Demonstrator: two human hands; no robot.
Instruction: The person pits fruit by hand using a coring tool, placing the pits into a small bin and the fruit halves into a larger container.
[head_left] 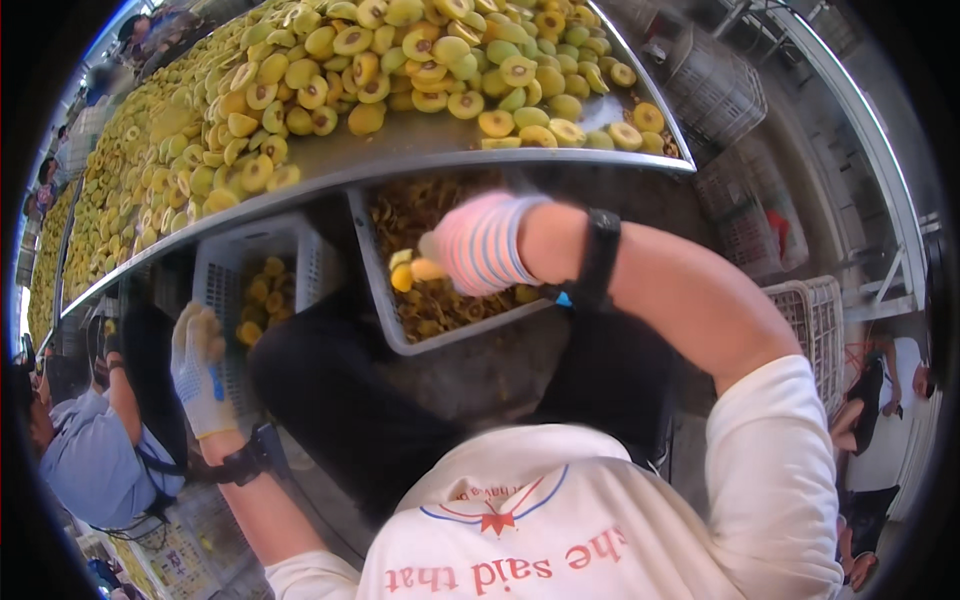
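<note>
My right hand point(482, 243), in a pink-and-blue striped glove, is closed and smeared by motion above a grey crate point(405, 345) of brownish fruit scraps. At its fingertips shows a small yellow piece of fruit point(402, 276); whether a tool is also in the grip cannot be made out. My left hand point(199, 365), in a white glove with blue patches, is raised beside a pale crate point(215, 262) holding yellow fruit pieces point(265, 298). Its fingers are extended, and nothing shows in them. Halved yellow-green fruit point(420, 70) with brown centres lies heaped on the metal table point(400, 142) ahead.
The table's raised metal edge point(330, 180) runs just beyond both crates. My knees flank the grey crate. Stacked plastic crates point(715, 85) and another crate point(810, 325) stand at the right. A co-worker in a blue shirt point(105, 455) sits close at my left; other people are farther off.
</note>
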